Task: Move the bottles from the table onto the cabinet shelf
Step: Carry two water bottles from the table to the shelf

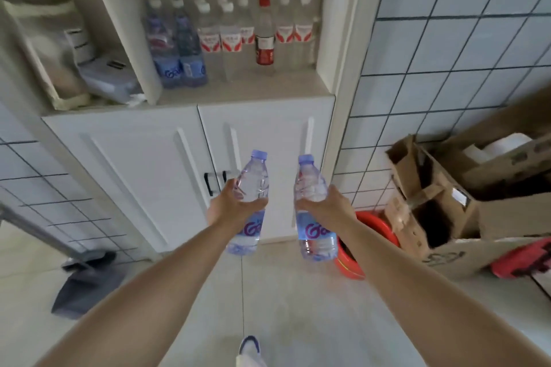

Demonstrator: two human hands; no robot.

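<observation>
Head view: our left hand and right hand each grip a full bottle mid-body; smooth, probably heavy plastic, cabinet shelf ahead.

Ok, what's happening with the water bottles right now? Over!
Left hand grips one blue-label bottle, right hand grips another bottle. Both upright, short of the cabinet shelf. Shelf already holds bottles; front strip bare.
</observation>
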